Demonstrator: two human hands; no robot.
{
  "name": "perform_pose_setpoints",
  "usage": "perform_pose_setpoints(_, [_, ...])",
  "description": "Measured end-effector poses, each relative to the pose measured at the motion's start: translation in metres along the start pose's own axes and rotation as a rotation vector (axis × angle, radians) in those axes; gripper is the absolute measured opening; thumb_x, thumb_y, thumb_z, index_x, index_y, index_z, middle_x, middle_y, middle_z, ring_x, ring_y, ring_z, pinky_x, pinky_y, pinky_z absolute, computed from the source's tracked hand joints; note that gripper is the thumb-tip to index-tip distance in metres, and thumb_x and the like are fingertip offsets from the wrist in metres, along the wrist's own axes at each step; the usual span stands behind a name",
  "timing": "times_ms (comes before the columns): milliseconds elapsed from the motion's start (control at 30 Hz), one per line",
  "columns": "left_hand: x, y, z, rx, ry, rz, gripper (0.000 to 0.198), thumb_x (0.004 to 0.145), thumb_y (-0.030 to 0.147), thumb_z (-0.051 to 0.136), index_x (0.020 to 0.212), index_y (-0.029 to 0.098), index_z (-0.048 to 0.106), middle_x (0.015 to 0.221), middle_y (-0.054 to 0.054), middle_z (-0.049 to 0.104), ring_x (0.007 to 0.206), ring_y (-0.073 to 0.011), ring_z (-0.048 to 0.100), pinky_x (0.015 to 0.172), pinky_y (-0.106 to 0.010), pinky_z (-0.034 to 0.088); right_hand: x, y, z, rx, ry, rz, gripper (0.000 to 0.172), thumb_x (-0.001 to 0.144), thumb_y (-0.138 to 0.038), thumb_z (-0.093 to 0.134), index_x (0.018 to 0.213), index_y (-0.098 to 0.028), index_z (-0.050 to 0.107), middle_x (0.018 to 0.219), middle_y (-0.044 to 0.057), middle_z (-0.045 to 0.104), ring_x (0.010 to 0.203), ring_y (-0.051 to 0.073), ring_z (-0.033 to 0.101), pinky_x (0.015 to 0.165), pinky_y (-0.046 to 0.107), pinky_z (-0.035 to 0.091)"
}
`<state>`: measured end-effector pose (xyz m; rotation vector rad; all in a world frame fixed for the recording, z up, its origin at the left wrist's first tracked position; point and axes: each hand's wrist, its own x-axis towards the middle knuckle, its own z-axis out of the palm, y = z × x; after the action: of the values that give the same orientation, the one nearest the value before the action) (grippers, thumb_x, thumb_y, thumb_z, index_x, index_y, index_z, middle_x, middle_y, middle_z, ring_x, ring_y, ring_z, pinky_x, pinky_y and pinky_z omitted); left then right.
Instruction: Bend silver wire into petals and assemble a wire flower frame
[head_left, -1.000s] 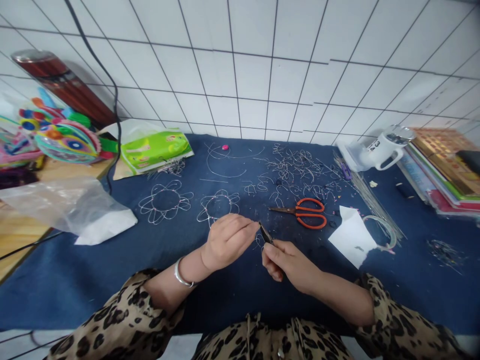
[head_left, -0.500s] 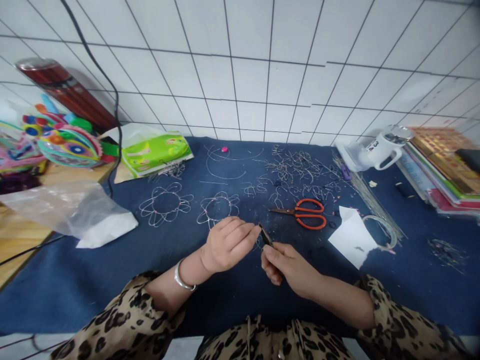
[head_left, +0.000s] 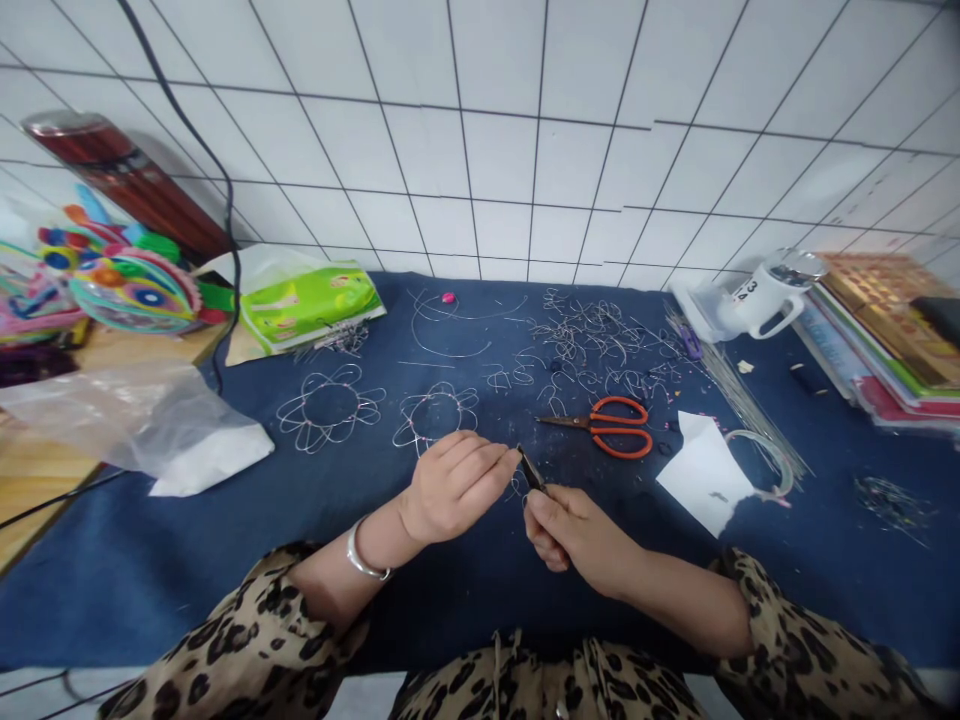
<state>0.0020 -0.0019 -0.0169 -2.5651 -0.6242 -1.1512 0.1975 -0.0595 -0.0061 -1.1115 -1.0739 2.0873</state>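
Note:
My right hand is wrapped around dark-handled pliers, their jaws pointing up and left. The tips of the pliers meet the fingertips of my left hand, which is closed in a pinch. Thin wire shows in a loop just below the pinch; the rest of it is hidden behind my fingers. Just beyond my left hand lies a flower-shaped wire ring. A second wire flower rests to its left. Orange-handled scissors lie open beyond my right hand.
Wire scraps cover the back of the blue cloth. White paper, a wire coil and a white mug stand or lie right. A green packet, plastic bag and red flask are left.
Both hands stay almost in place, with the pliers' tips still at my left fingertips. My right fingers have shifted slightly on the handles. The view has moved a little.

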Motion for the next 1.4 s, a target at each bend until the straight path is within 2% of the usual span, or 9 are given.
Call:
perform_pose_setpoints(167, [0.001,0.000,0.000,0.005,-0.021,-0.060,0.029,0.080,0.007,0.059,0.108,0.014,0.057,0.090,-0.009,0.068,0.080,-0.0184,0.064,0.068,-0.033,0.052,-0.001,0.000,0.000,-0.008,-0.008,0.027,0.043,0.084,-0.059,0.048,0.069,-0.019,0.041,0.053,-0.009,0.028,0.044,0.004,0.025,0.041,0.018,0.020])
perform_pose_setpoints(300, [0.005,0.003,-0.002,0.063,-0.016,-0.067,0.028,0.076,0.006,0.062,0.103,0.012,0.056,0.081,-0.008,0.066,0.072,-0.0178,0.061,0.064,-0.032,0.051,-0.001,0.000,0.000,-0.089,0.004,0.009,0.044,0.083,-0.060,0.047,0.068,-0.020,0.037,0.055,-0.009,0.029,0.045,0.005,0.025,0.041,0.018,0.022])
perform_pose_setpoints(500, [0.006,0.002,-0.002,0.065,0.007,-0.097,0.021,0.078,0.005,0.057,0.097,0.015,0.055,0.076,-0.005,0.061,0.068,-0.0162,0.057,0.062,-0.031,0.050,-0.002,-0.007,-0.002,-0.341,0.008,-0.060,0.043,0.087,-0.058,0.041,0.068,-0.020,0.035,0.059,-0.006,0.033,0.051,0.007,0.030,0.047,0.021,0.027])
perform_pose_setpoints(733, [0.011,-0.005,-0.011,-0.166,-0.027,-0.212,0.016,0.081,0.007,0.050,0.093,0.016,0.056,0.076,-0.006,0.059,0.069,-0.0154,0.056,0.060,-0.028,0.049,-0.002,-0.016,-0.003,-0.684,0.054,-0.165,0.040,0.089,-0.052,0.037,0.066,-0.019,0.036,0.060,-0.004,0.033,0.057,0.009,0.030,0.052,0.023,0.027])
perform_pose_setpoints(933, [0.018,-0.017,-0.022,-0.325,-0.114,-0.138,0.017,0.083,0.006,0.044,0.091,0.017,0.055,0.079,-0.006,0.059,0.072,-0.0163,0.055,0.064,-0.030,0.049,-0.001,-0.019,-0.009,-0.826,0.015,-0.138,0.037,0.089,-0.049,0.039,0.068,-0.018,0.041,0.060,-0.004,0.037,0.056,0.009,0.033,0.051,0.024,0.027])
perform_pose_setpoints(1100, [0.020,-0.024,-0.027,-0.398,-0.169,-0.104,0.019,0.083,0.004,0.045,0.093,0.017,0.055,0.080,-0.006,0.058,0.074,-0.0159,0.055,0.065,-0.031,0.050,0.001,-0.022,-0.017,-0.812,-0.091,-0.111,0.037,0.089,-0.050,0.040,0.070,-0.018,0.043,0.062,-0.004,0.036,0.056,0.009,0.032,0.051,0.023,0.028])
perform_pose_setpoints(1233, [0.021,-0.025,-0.029,-0.451,-0.183,-0.097,0.021,0.081,0.002,0.045,0.093,0.017,0.055,0.080,-0.006,0.059,0.074,-0.0158,0.055,0.065,-0.031,0.050,0.003,-0.023,-0.023,-0.785,-0.165,-0.103,0.036,0.087,-0.051,0.044,0.073,-0.018,0.045,0.062,-0.005,0.035,0.055,0.008,0.031,0.050,0.022,0.028])
perform_pose_setpoints(1400, [0.023,-0.025,-0.031,-0.467,-0.195,-0.090,0.018,0.085,0.007,0.043,0.092,0.018,0.056,0.079,-0.005,0.059,0.073,-0.0154,0.055,0.064,-0.029,0.049,0.003,-0.026,-0.027,-0.854,-0.169,-0.114,0.038,0.087,-0.052,0.043,0.075,-0.016,0.050,0.060,-0.005,0.038,0.054,0.008,0.034,0.049,0.021,0.028])
